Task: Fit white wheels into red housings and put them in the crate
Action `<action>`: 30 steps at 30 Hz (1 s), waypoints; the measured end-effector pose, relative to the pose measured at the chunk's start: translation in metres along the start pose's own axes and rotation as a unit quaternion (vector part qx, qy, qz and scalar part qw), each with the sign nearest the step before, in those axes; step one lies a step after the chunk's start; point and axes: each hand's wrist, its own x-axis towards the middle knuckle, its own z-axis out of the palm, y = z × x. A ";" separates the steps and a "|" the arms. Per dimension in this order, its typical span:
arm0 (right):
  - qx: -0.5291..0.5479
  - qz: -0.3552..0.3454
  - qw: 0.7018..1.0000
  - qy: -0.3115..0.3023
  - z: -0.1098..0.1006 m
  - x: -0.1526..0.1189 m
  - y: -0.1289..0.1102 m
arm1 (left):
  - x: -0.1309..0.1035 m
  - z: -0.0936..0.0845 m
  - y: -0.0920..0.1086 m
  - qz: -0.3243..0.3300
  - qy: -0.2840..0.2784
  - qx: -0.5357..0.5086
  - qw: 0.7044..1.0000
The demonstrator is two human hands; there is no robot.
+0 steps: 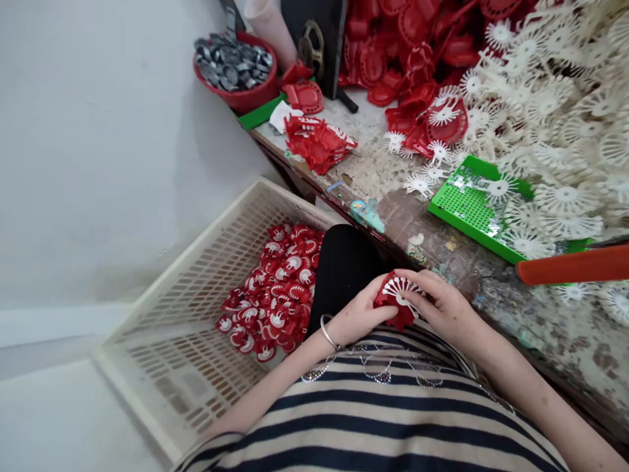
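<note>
Close to my striped shirt, a red plastic piece is held between my two hands. On its face lies a white fan-shaped part with thin spokes. My left hand, with a bangle at the wrist, is closed on the red piece's left side. The fingers of my right hand are closed on the white part and the right edge. Some fingertips are hidden behind the piece.
A cream crate at the left holds red-and-white pieces. On the worktable are red parts, white fan parts, a green tray and an orange handle. A red bowl holds metal pieces.
</note>
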 end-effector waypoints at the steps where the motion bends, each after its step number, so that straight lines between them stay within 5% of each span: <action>1: -0.013 0.001 1.000 0.000 0.001 0.000 0.002 | 0.000 -0.001 0.000 0.001 -0.003 0.003 1.000; 11: -0.053 -0.018 0.997 0.053 0.015 0.000 -0.006 | 0.000 -0.007 -0.017 -0.032 0.052 -0.024 0.998; 19: -0.115 -0.052 0.987 0.098 0.010 -0.003 -0.016 | 0.013 -0.007 -0.021 0.008 0.216 0.013 0.976; 22: -0.189 -0.064 0.976 0.091 0.009 -0.003 -0.011 | 0.014 -0.006 -0.021 0.007 0.227 0.010 0.974; 30: -0.179 -0.068 0.978 0.087 0.023 -0.003 0.004 | 0.014 0.002 -0.017 -0.025 0.242 -0.051 0.968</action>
